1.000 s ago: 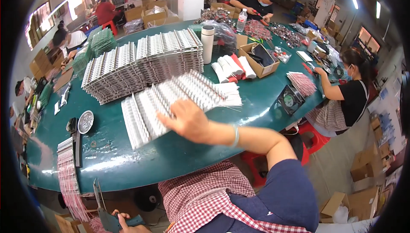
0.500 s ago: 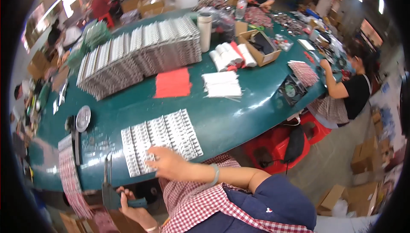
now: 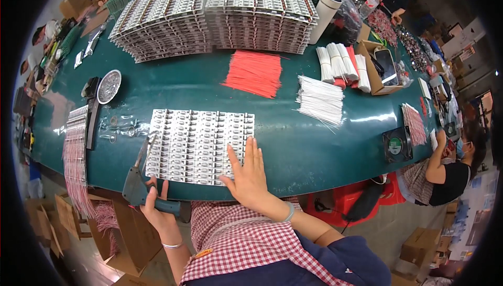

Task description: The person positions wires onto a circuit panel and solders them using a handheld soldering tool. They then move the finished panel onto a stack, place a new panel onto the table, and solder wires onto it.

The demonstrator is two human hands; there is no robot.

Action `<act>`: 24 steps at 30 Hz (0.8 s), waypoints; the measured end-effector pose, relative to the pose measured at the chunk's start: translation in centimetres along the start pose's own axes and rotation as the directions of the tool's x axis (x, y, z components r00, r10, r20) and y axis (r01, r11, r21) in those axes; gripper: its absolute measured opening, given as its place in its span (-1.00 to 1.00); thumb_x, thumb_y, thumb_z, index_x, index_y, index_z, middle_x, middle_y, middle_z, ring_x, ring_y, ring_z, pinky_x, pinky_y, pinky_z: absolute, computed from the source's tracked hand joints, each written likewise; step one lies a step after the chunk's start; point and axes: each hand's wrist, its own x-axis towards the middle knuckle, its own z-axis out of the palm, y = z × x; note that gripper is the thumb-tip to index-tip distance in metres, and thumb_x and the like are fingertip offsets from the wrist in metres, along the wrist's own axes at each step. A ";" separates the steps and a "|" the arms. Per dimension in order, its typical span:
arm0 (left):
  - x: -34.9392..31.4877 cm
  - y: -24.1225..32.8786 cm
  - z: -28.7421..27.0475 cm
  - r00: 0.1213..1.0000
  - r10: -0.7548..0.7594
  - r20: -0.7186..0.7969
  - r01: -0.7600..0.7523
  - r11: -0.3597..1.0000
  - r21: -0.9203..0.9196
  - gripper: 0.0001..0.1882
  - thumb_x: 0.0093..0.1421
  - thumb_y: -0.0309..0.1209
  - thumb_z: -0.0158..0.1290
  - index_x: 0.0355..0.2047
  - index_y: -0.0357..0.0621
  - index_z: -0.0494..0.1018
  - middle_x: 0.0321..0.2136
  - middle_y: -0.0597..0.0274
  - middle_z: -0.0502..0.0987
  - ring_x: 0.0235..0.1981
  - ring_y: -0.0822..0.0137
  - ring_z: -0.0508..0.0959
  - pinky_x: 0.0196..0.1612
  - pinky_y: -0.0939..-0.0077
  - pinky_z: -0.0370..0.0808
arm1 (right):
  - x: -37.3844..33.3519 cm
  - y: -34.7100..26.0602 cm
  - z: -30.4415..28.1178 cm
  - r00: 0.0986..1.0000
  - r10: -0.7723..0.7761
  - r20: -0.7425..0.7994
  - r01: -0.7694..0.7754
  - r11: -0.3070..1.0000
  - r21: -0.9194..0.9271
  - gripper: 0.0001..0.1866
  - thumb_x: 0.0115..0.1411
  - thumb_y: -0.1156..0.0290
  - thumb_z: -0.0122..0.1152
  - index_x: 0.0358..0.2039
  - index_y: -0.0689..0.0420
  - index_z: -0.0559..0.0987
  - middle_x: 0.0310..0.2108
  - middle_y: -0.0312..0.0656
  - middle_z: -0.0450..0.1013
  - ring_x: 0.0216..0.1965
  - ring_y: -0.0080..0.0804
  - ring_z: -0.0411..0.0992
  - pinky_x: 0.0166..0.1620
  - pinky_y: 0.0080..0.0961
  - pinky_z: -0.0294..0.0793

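Note:
In front of me lies a panel of small white circuit boards, with many small metal parts in rows. My right hand is spread flat over its lower right edge, holding nothing. My left hand grips a dark teal, pistol-shaped soldering gun at the table's front edge. The gun's long thin tip points up at the panel's left edge; whether it touches cannot be seen. Beyond the panel sit a pile of red wires and a pile of white wires.
Tall stacks of similar panels stand at the back, beside a white cylinder. Wired strips overhang the table's left front edge near a round dish. A black fan sits right; a co-worker works beyond it.
My right hand has gone from above the panel's lower middle to its right side, fingers now spread. The panel lies straighter, and the soldering gun's tip is nearer its left edge. The view has shifted.

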 end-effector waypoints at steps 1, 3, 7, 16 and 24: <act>0.5 0.0 0.1 1.000 0.007 -0.028 -0.007 1.000 0.004 -0.59 0.18 -0.58 0.08 0.07 -0.26 0.38 -0.09 0.14 0.51 0.11 0.19 0.51 0.11 -0.05 0.55 | 0.3 -0.1 -0.2 1.000 0.005 0.011 -0.005 1.000 0.008 -0.21 0.26 0.05 0.19 0.37 0.18 0.18 0.37 0.51 -0.20 0.41 0.45 -0.21 0.37 0.20 -0.10; 1.5 0.3 0.5 0.999 0.017 -0.040 -0.016 0.999 0.029 -0.59 0.20 -0.59 0.04 0.08 -0.31 0.36 -0.07 0.10 0.50 0.13 0.17 0.50 0.12 0.02 0.56 | 1.1 -0.2 -0.6 0.996 -0.035 0.077 0.031 0.998 0.047 -0.21 0.26 0.07 0.20 0.37 0.18 0.18 0.37 0.50 -0.20 0.41 0.43 -0.20 0.37 0.20 -0.10; 3.4 0.4 1.5 0.997 0.055 -0.050 -0.054 0.998 0.030 -0.61 0.23 -0.60 0.03 0.08 -0.38 0.34 -0.06 0.02 0.49 0.11 0.16 0.51 0.12 0.07 0.57 | 2.0 0.7 -1.6 0.985 -0.097 0.142 0.080 0.990 0.120 -0.28 0.21 0.15 0.28 0.33 0.08 0.29 0.38 0.48 -0.19 0.41 0.40 -0.16 0.36 0.14 -0.02; 4.7 1.3 -0.6 0.998 0.058 -0.039 -0.054 0.994 0.094 -0.69 0.26 -0.58 0.02 0.02 -0.37 0.40 -0.05 0.05 0.51 0.10 0.17 0.51 0.15 0.04 0.53 | 5.7 11.7 -9.9 0.962 0.039 -0.272 -0.055 0.997 -0.051 -0.51 0.02 0.55 0.36 0.01 0.20 0.51 0.04 0.05 0.36 0.03 0.09 0.34 0.08 -0.12 0.38; 5.1 1.8 0.7 0.985 0.137 -0.101 -0.105 0.957 0.271 -0.74 0.27 -0.60 0.03 -0.03 -0.37 0.45 -0.06 0.07 0.52 0.05 0.23 0.54 0.07 0.16 0.57 | 5.8 18.1 -11.5 0.932 -0.012 -0.362 -0.107 0.946 -0.305 -0.61 -0.10 0.70 0.36 -0.20 0.27 0.54 -0.20 -0.06 0.41 -0.15 -0.05 0.39 -0.12 -0.23 0.42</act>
